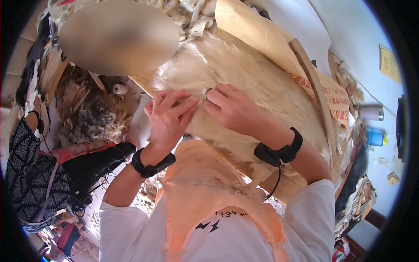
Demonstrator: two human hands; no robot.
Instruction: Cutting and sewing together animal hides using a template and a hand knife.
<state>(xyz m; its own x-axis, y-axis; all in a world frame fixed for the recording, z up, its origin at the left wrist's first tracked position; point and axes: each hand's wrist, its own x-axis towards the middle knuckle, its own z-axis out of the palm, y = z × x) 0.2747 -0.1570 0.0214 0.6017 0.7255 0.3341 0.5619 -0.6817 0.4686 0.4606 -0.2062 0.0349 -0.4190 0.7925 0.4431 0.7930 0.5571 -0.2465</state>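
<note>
A large pale hide is spread over the work surface in front of me, creased toward its far side. Over its near-left part, my left hand has thumb and forefinger pinched together, the other fingers bent. Just right of it, my right hand is curled with its fingertips pressed together, close to the left fingertips. A dark ring-like band sits on one right finger. Whatever lies between the fingertips of either hand is too small to make out. Both wrists wear black straps with small boxes.
A wooden strip and brown printed paper lie along the right side. Fur scraps and a white spool are at left, by another person's patterned sleeve. A cup and blue bottle stand far right.
</note>
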